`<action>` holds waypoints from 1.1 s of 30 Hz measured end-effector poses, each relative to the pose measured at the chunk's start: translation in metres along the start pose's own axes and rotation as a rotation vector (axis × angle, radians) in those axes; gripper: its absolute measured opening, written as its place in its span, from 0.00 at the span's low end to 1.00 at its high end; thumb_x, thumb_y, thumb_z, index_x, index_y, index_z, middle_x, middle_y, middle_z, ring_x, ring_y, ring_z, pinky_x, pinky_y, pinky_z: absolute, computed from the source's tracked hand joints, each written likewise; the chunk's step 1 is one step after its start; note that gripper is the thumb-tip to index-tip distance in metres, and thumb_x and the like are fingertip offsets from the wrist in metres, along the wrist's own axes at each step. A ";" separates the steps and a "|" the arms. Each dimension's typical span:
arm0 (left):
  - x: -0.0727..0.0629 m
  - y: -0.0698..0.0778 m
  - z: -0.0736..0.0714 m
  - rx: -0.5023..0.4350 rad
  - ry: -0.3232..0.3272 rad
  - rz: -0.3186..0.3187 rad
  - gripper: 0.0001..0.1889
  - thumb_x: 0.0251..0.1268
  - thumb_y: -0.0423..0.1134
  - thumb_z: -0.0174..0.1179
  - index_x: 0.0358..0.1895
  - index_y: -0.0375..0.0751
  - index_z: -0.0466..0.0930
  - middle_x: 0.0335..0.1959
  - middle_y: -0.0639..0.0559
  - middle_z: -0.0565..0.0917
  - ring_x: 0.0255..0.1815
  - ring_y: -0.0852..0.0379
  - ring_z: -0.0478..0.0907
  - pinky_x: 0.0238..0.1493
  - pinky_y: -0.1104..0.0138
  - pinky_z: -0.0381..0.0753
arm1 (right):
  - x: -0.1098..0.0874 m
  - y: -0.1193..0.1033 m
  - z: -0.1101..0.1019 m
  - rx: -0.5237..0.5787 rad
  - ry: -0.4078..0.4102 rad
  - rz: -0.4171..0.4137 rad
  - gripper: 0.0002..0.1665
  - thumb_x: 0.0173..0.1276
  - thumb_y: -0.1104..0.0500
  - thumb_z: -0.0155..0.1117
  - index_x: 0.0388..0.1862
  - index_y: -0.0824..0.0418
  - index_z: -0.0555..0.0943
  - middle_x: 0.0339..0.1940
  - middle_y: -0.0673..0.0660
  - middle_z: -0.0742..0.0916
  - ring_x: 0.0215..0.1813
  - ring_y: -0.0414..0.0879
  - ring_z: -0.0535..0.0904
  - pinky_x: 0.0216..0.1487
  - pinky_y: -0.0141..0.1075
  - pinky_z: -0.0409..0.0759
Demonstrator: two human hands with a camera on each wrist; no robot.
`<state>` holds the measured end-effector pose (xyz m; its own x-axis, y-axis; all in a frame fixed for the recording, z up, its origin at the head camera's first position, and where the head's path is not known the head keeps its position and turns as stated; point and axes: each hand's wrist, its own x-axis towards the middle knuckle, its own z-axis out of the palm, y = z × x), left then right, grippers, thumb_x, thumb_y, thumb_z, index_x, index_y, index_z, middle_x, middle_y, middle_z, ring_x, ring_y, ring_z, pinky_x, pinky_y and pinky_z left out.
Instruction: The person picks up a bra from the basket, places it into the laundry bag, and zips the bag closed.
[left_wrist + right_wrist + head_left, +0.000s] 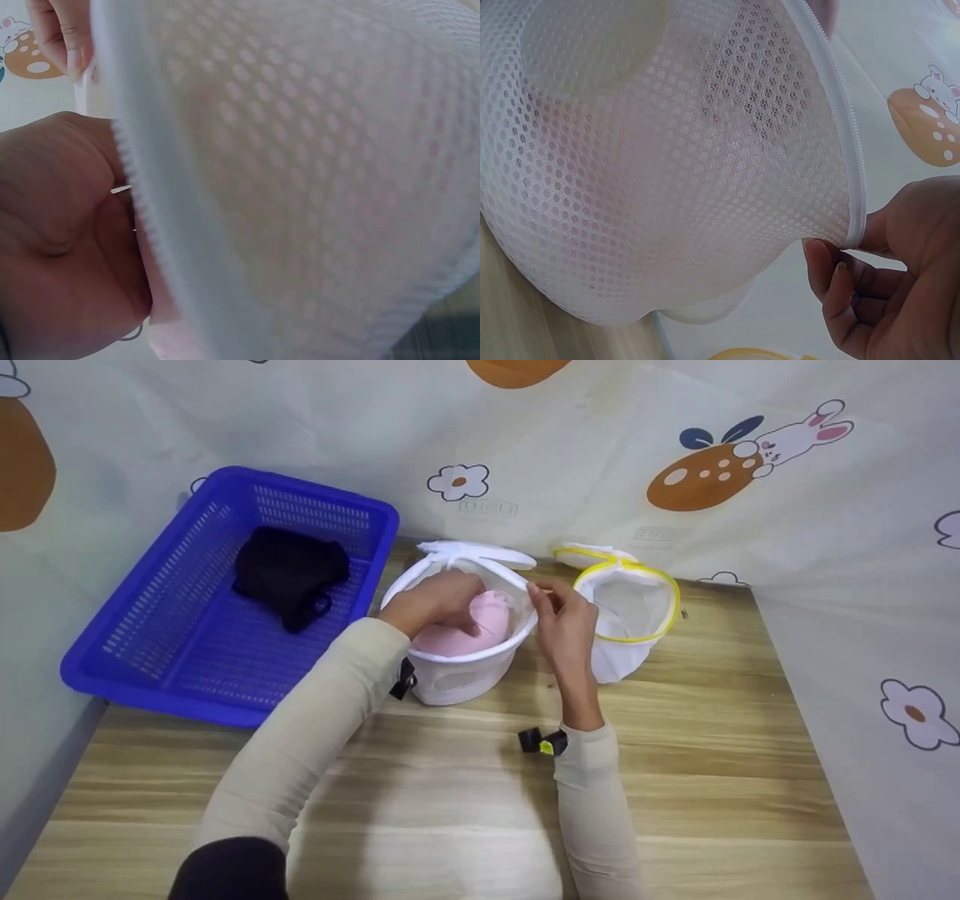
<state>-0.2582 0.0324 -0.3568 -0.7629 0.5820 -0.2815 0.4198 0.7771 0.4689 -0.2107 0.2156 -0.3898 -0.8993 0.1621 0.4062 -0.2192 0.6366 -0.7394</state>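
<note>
A white mesh laundry bag (465, 679) with a zipped rim stands upright, its lid folded back. Inside it lies a pink garment (457, 641), smooth and rounded with a gathered end. My left hand (439, 598) reaches over the rim into the bag and holds the pink garment; in the left wrist view the bag hides the fingertips of this hand (67, 232). My right hand (566, 619) pinches the bag's right rim between thumb and fingers. The right wrist view shows that hand (900, 277) pulling the mesh edge to a corner.
On the left stands a blue plastic basket (172, 709) with a black garment (289, 570) in it. A second white bag (619, 660), yellow-rimmed and unzipped, stands right of my right hand. A patterned sheet (585, 450) hangs behind the wooden table (712, 780).
</note>
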 end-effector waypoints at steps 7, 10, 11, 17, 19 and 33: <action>0.002 -0.003 0.005 -0.007 0.044 -0.024 0.20 0.52 0.39 0.71 0.46 0.33 0.79 0.38 0.44 0.80 0.38 0.50 0.71 0.44 0.58 0.74 | 0.000 0.003 -0.001 -0.004 0.017 -0.004 0.09 0.66 0.58 0.65 0.39 0.62 0.86 0.22 0.54 0.83 0.25 0.42 0.73 0.28 0.33 0.69; 0.002 -0.003 0.005 -0.004 0.055 -0.035 0.19 0.52 0.39 0.71 0.45 0.33 0.79 0.37 0.44 0.79 0.38 0.49 0.71 0.45 0.57 0.74 | 0.000 0.002 -0.002 0.000 0.024 -0.023 0.08 0.66 0.59 0.65 0.38 0.62 0.86 0.22 0.54 0.83 0.24 0.42 0.73 0.27 0.33 0.68; 0.001 -0.003 0.006 -0.001 0.058 -0.038 0.19 0.52 0.39 0.71 0.45 0.33 0.79 0.36 0.45 0.79 0.38 0.50 0.71 0.45 0.57 0.74 | 0.000 0.002 -0.002 0.001 0.028 -0.032 0.08 0.66 0.59 0.65 0.38 0.62 0.86 0.21 0.54 0.83 0.24 0.42 0.72 0.27 0.33 0.68; -0.001 -0.003 0.009 0.020 0.085 -0.088 0.16 0.53 0.39 0.71 0.40 0.33 0.79 0.31 0.47 0.75 0.34 0.50 0.69 0.41 0.56 0.75 | 0.000 0.003 -0.003 -0.003 0.035 -0.074 0.07 0.65 0.59 0.66 0.37 0.62 0.86 0.20 0.53 0.83 0.22 0.41 0.72 0.26 0.32 0.67; -0.002 -0.002 0.009 0.021 0.093 -0.114 0.15 0.53 0.39 0.71 0.39 0.34 0.79 0.32 0.46 0.76 0.34 0.49 0.70 0.41 0.56 0.75 | 0.000 0.003 -0.003 -0.003 0.033 -0.072 0.07 0.65 0.59 0.65 0.38 0.61 0.86 0.20 0.53 0.83 0.22 0.41 0.72 0.26 0.32 0.67; -0.004 0.009 0.022 0.445 0.225 -0.146 0.22 0.53 0.48 0.69 0.46 0.35 0.83 0.47 0.38 0.81 0.49 0.40 0.76 0.47 0.49 0.74 | 0.001 0.003 -0.003 0.009 0.017 -0.041 0.08 0.65 0.60 0.65 0.39 0.62 0.86 0.22 0.54 0.83 0.24 0.42 0.72 0.27 0.33 0.68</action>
<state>-0.2402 0.0425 -0.3696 -0.8955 0.4319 -0.1072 0.4320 0.9016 0.0235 -0.2107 0.2200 -0.3898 -0.8828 0.1491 0.4455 -0.2593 0.6362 -0.7266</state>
